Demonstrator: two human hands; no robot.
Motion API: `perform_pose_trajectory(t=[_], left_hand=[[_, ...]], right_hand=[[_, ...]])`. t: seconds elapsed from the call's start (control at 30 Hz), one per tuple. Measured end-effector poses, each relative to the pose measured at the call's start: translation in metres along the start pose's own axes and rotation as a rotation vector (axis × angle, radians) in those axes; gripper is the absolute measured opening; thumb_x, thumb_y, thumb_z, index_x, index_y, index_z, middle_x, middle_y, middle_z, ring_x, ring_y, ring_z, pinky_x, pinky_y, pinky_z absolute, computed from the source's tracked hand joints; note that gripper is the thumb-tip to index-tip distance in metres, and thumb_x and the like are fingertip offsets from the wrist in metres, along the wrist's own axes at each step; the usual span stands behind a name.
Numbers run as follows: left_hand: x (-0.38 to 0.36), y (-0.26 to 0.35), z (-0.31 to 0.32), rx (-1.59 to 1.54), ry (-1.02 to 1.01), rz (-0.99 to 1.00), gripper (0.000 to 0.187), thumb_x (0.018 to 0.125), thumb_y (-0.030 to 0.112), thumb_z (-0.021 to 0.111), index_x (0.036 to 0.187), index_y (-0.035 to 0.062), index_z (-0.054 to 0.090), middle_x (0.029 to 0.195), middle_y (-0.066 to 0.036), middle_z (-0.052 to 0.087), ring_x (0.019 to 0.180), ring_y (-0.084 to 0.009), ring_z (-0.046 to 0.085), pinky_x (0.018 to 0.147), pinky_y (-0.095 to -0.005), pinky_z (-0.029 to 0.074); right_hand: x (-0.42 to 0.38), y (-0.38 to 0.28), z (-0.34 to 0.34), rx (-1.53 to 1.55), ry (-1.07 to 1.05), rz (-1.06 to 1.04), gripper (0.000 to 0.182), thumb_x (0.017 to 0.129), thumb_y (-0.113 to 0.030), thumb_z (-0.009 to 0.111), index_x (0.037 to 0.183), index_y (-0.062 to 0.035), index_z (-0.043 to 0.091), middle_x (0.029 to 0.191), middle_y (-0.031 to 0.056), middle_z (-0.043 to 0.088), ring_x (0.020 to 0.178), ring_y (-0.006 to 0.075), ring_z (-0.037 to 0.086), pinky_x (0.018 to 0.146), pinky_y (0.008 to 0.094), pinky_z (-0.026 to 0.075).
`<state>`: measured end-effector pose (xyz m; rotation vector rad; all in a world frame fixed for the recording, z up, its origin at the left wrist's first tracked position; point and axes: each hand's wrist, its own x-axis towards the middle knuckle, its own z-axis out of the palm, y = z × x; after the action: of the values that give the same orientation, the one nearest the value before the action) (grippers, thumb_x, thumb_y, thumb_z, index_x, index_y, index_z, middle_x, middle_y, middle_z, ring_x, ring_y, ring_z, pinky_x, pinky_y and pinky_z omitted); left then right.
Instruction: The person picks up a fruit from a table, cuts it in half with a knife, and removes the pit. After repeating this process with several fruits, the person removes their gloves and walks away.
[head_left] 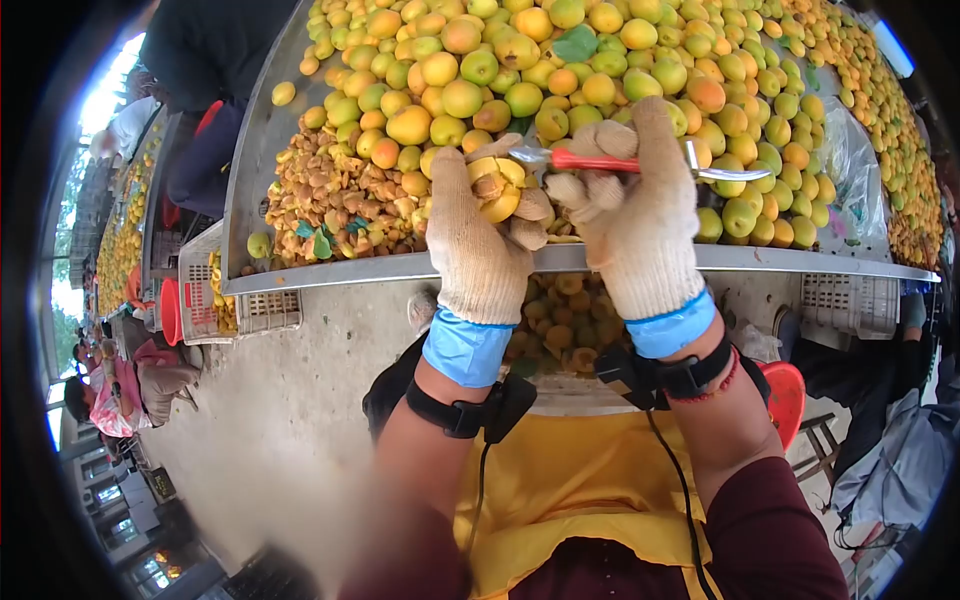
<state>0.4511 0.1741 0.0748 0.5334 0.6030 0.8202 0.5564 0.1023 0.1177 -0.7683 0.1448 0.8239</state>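
Note:
My left hand point(478, 238), in a cream knit glove over a blue cuff, is closed around a cut-open apricot point(497, 190), its yellow flesh parted. In my right hand point(645, 215), gloved the same way, is a red-handled pitting knife point(592, 161). Its blade points left toward the apricot, and a bent metal end sticks out to the right. Both hands are above the near rim of a metal tray point(380, 266). Behind them lies a heap of whole yellow-green apricots point(480, 70). Left of my left hand is a pile of brown apricot pits point(335, 195).
Below the tray, halved apricots sit in a crate point(565, 325) in front of me. White plastic baskets stand at the left point(265, 310) and right point(850, 303). A clear plastic bag point(852, 170) lies on the tray. Red stools point(787, 400) and other people point(125, 390) are around.

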Motion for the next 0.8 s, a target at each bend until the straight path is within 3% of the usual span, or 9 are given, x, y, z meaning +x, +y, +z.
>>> perform_pose_trajectory(t=[0.1, 0.17, 0.23, 0.3, 0.37, 0.53, 0.63, 0.73, 0.8], left_hand=[[0.000, 0.004, 0.006, 0.087, 0.016, 0.072, 0.053, 0.109, 0.044, 0.038, 0.118, -0.0016, 0.065, 0.094, -0.011, 0.069, 0.063, -0.0187, 0.061, 0.050, -0.0277, 0.049], [-0.007, 0.005, 0.021, 0.223, 0.160, 0.234, 0.050, 0.108, 0.039, 0.038, 0.115, -0.0013, 0.067, 0.094, -0.010, 0.069, 0.067, -0.0169, 0.059, 0.051, -0.0264, 0.046], [-0.011, 0.003, 0.023, 0.239, 0.169, 0.249, 0.048, 0.107, 0.036, 0.039, 0.114, -0.0008, 0.068, 0.097, -0.010, 0.069, 0.075, -0.0161, 0.060, 0.058, -0.0274, 0.049], [-0.014, -0.001, 0.018, 0.392, 0.134, 0.286, 0.055, 0.111, 0.041, 0.037, 0.123, -0.0046, 0.063, 0.105, -0.014, 0.069, 0.096, -0.0229, 0.069, 0.080, -0.0321, 0.059], [-0.016, -0.005, 0.017, 0.464, 0.085, 0.363, 0.056, 0.111, 0.043, 0.037, 0.125, -0.0047, 0.063, 0.105, -0.013, 0.068, 0.097, -0.0214, 0.068, 0.085, -0.0319, 0.057], [-0.013, -0.003, 0.016, 0.151, 0.000, 0.105, 0.060, 0.111, 0.049, 0.039, 0.127, -0.0047, 0.061, 0.105, -0.013, 0.069, 0.087, -0.0202, 0.067, 0.070, -0.0287, 0.057], [-0.011, -0.002, 0.003, 0.085, -0.132, 0.040, 0.062, 0.111, 0.051, 0.038, 0.128, -0.0048, 0.060, 0.105, -0.012, 0.069, 0.076, -0.0194, 0.066, 0.060, -0.0269, 0.054], [-0.011, -0.007, 0.007, 0.004, -0.051, 0.047, 0.064, 0.111, 0.053, 0.038, 0.129, -0.0045, 0.059, 0.104, -0.012, 0.070, 0.068, -0.0189, 0.065, 0.053, -0.0258, 0.051], [-0.011, -0.008, 0.002, 0.000, -0.083, 0.059, 0.064, 0.111, 0.053, 0.038, 0.130, -0.0041, 0.058, 0.105, -0.012, 0.070, 0.072, -0.0195, 0.066, 0.057, -0.0269, 0.053]], right_hand=[[-0.006, -0.012, -0.017, -0.274, -0.326, -0.017, 0.037, 0.105, -0.042, 0.059, 0.086, -0.0099, 0.057, 0.080, 0.0055, 0.060, 0.076, 0.0193, 0.064, 0.057, 0.0355, 0.057], [-0.013, -0.007, -0.012, -0.256, -0.272, -0.005, 0.038, 0.106, -0.041, 0.059, 0.085, -0.0089, 0.057, 0.080, 0.0057, 0.060, 0.077, 0.0185, 0.064, 0.055, 0.0347, 0.057], [-0.009, 0.001, -0.015, -0.288, -0.293, -0.005, 0.039, 0.107, -0.041, 0.055, 0.085, -0.0087, 0.057, 0.081, 0.0055, 0.060, 0.077, 0.0174, 0.064, 0.054, 0.0329, 0.058], [-0.024, 0.001, -0.010, -0.471, -0.321, -0.153, 0.041, 0.108, -0.042, 0.054, 0.083, -0.0090, 0.058, 0.081, 0.0054, 0.060, 0.076, 0.0189, 0.064, 0.056, 0.0354, 0.057], [-0.023, 0.007, -0.012, -0.246, -0.219, -0.001, 0.042, 0.108, -0.041, 0.055, 0.079, -0.0104, 0.056, 0.081, 0.0052, 0.061, 0.075, 0.0199, 0.064, 0.055, 0.0366, 0.053], [-0.007, 0.013, -0.021, -0.029, -0.297, 0.174, 0.045, 0.108, -0.045, 0.052, 0.074, -0.0161, 0.051, 0.072, 0.0019, 0.054, 0.061, 0.0175, 0.054, 0.050, 0.0371, 0.041], [-0.007, 0.014, -0.016, 0.056, -0.267, 0.245, 0.045, 0.106, -0.045, 0.054, 0.073, -0.0163, 0.048, 0.067, 0.0013, 0.051, 0.054, 0.0175, 0.049, 0.047, 0.0371, 0.038], [-0.006, 0.014, -0.014, 0.074, -0.209, 0.263, 0.044, 0.105, -0.045, 0.057, 0.073, -0.0156, 0.047, 0.062, 0.0014, 0.048, 0.049, 0.0183, 0.046, 0.046, 0.0373, 0.037], [-0.003, 0.014, -0.015, 0.063, -0.204, 0.256, 0.045, 0.105, -0.045, 0.056, 0.072, -0.0162, 0.047, 0.060, 0.0012, 0.046, 0.048, 0.0184, 0.045, 0.046, 0.0377, 0.036]])
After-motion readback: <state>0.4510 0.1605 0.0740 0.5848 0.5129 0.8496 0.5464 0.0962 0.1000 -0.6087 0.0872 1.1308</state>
